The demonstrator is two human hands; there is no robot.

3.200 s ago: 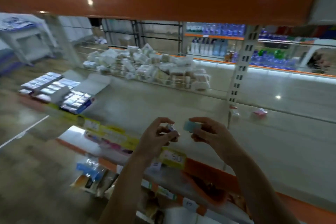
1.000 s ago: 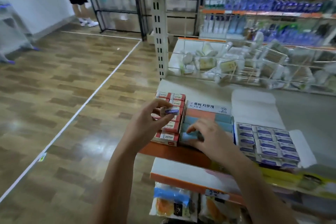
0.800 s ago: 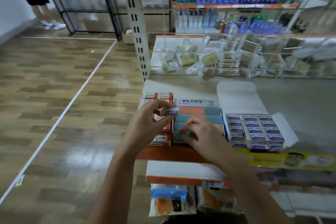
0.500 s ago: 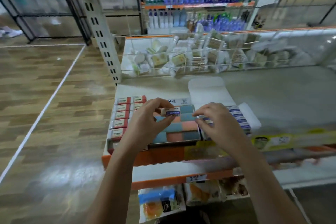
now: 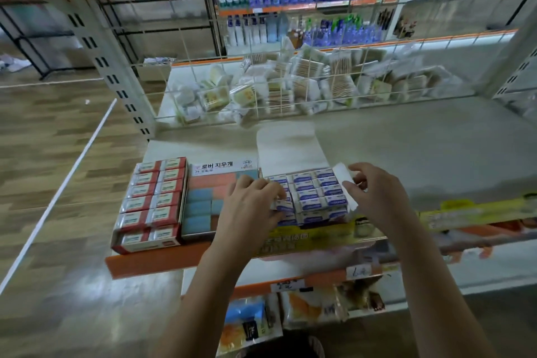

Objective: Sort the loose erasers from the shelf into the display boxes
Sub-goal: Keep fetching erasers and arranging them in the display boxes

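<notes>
At nine o'clock sits the red box; the left hand pinches a blue-banded eraser at the blue box's left edge; at three o'clock the right hand apparently holds its white flap.

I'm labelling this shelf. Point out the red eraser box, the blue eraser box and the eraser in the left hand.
red eraser box (image 5: 151, 203): head view, top rows.
blue eraser box (image 5: 318, 197): head view, middle erasers.
eraser (image 5: 281, 206): head view, wrapper beside fingertips.

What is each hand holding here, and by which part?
Left hand pinches a blue-and-white eraser by its left end, over the blue eraser box. Right hand pinches that box's white side flap.
</notes>
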